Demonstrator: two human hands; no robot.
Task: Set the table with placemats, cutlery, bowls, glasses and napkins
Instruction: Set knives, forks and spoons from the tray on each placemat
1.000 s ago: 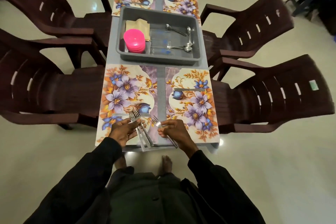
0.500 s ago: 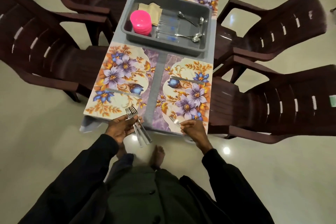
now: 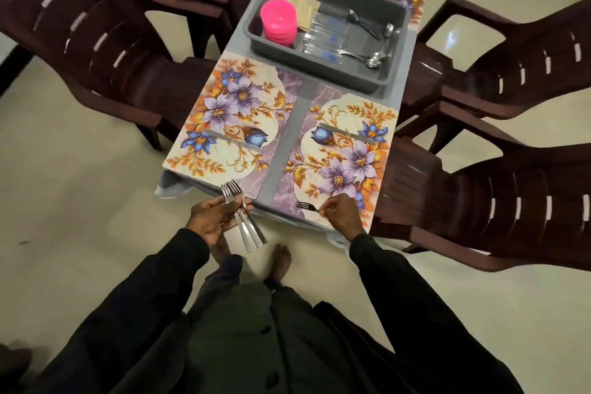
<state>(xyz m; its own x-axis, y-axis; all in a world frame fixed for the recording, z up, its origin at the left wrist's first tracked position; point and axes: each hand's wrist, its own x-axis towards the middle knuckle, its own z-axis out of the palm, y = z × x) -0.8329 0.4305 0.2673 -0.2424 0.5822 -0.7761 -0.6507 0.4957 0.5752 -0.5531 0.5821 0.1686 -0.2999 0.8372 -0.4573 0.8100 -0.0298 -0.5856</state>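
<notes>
Fork (image 3: 307,206), a single one, has moved right from the gap between mats and is now over the near right placemat (image 3: 345,144), its handle pinched by the right hand (image 3: 340,214), tines pointing left. The left hand (image 3: 209,217) grips a bundle of forks (image 3: 248,230). A grey tub (image 3: 319,70) holds pink bowls (image 3: 277,22), napkins (image 3: 302,5), glasses (image 3: 326,35) and spoons (image 3: 374,51).

Three steel forks (image 3: 248,230) fan from my left hand (image 3: 211,221). My right hand (image 3: 342,214) pinches a fourth fork (image 3: 307,206), tines pointing left, over the placemat (image 3: 339,144).
</notes>
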